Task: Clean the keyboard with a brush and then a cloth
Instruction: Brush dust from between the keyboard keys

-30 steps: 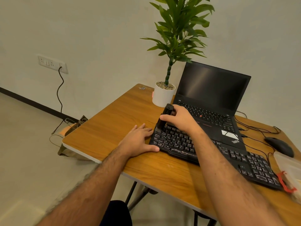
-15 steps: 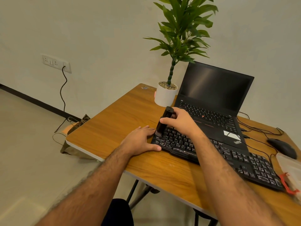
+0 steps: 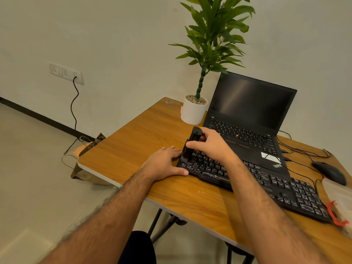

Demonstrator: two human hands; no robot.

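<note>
Right hand (image 3: 211,145) curled round brush (image 3: 191,144) on keyboard (image 3: 266,183); left hand (image 3: 165,162) flat, fingers straight.

Desk (image 3: 133,149): wooden top, pale edge.
Carried: black keyboard (image 3: 266,184), open laptop (image 3: 247,130), white plant pot (image 3: 193,113), black mouse (image 3: 330,173), clear bag (image 3: 341,199) at the right edge.
Left hand (image 3: 165,164): laid flat beside the keyboard.

Black plastic brush (image 3: 192,144) gripped by right hand (image 3: 211,144) on black keyboard (image 3: 253,180)'s left end, steadied by flat left hand (image 3: 165,162)
</note>
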